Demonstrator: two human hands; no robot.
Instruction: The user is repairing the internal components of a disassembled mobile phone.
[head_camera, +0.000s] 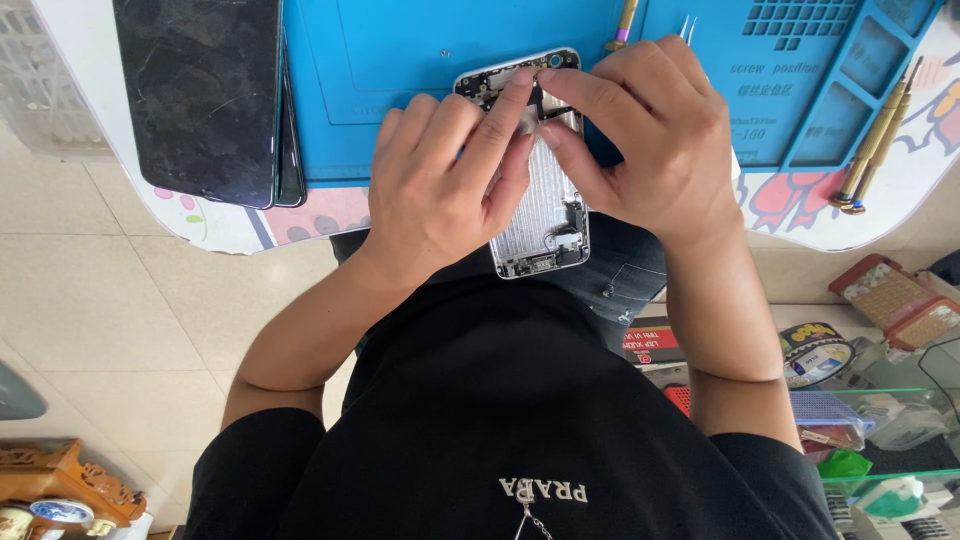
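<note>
- Dead centre of the frame, one opened phone housing (540, 215), silver, with its insides facing up. It hangs half off the near edge of the table, upper end over the blue mat (420, 80), lower end out over the person's lap.
- Two bare hands on it. Left hand (445, 185) lies across the left side of the housing, fingers curled, index fingertip pressing near the top end where the small parts sit. So it's closed onto the housing, more pinning than gripping.
- Right hand (650, 140) comes in from the right, thumb and index pinched together right at the upper part of the housing, touching the left hand's fingers. Whatever tiny bit is between those fingertips is too small for me to make out.
- Upper left: two dark phones or screens stacked, the top one (200, 95) cracked and scratched, a second one (291, 150) peeking out along its right side.
- Upper right edge of the mat: two brass-coloured screwdrivers (868, 160) lying side by side in a tray slot.
- Top middle: one more screwdriver (625, 25) with a purple band, and one pair of tweezers (686, 28) poking out just behind the right hand.
- Table (830, 205) is white with cartoon flower prints, one rounded edge showing.
- Lower right: a glass shelf (900, 420) with assorted packets and clutter, can't count those.
</note>
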